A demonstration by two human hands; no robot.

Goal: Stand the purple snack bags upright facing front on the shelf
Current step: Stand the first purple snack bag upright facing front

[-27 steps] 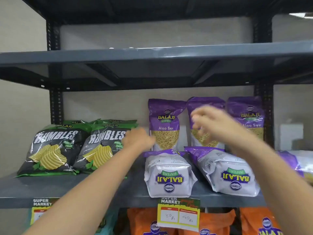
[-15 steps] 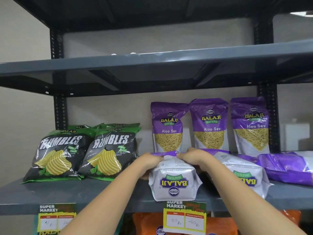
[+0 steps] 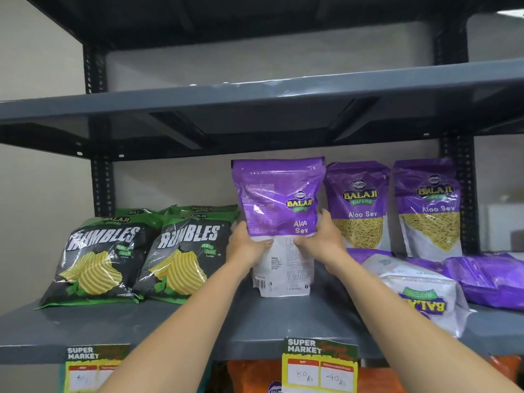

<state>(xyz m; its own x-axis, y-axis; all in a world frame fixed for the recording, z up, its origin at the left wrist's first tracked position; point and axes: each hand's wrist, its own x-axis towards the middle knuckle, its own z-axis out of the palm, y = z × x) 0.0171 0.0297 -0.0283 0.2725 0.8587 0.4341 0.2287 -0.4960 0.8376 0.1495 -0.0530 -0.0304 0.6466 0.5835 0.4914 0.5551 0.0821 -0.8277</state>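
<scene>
I see both hands gripping one purple snack bag (image 3: pixel 279 219) and holding it upright on the grey shelf (image 3: pixel 198 321). My left hand (image 3: pixel 246 245) is closed on the bag's left edge, and my right hand (image 3: pixel 323 239) is closed on its right edge, both at about the line where the purple part meets the white lower part. The bottom of the bag touches the shelf board or is just above it; I cannot tell which. The bag is turned a little, so its small print and barcode show beside the "Aloo Sev" words.

To the right of my right hand, two more purple bags (image 3: pixel 358 205) stand upright at the back and face front. Below and to the right of that hand, a white and purple bag (image 3: pixel 419 293) lies flat with its logo upside down, and another purple bag (image 3: pixel 487 276) lies flat further right.

To the left of my left hand, two black and green chip bags (image 3: pixel 181 253) lean back. Under my arms, a price tag (image 3: pixel 320 364) hangs on the shelf edge.
</scene>
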